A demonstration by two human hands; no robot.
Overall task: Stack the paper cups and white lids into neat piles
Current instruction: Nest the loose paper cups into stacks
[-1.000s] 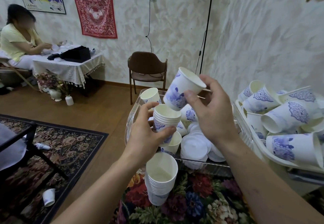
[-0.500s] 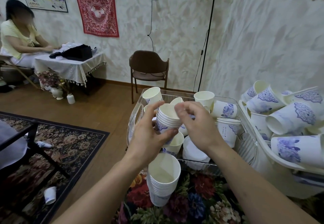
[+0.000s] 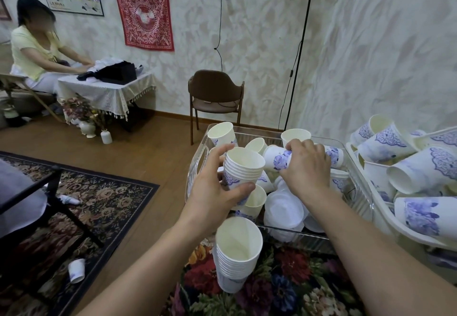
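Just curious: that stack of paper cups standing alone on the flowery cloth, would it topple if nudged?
Probably. The freestanding stack is tall, already leans, and sits on soft floral cloth. It looks light: thin paper, empty top cup. Nested rims should keep it together if lifted.

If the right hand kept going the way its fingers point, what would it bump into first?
The right hand already grips a cup lying on its side. Going on leftward, that cup would probably meet the stack of cups in the left hand first, though depth is unclear.
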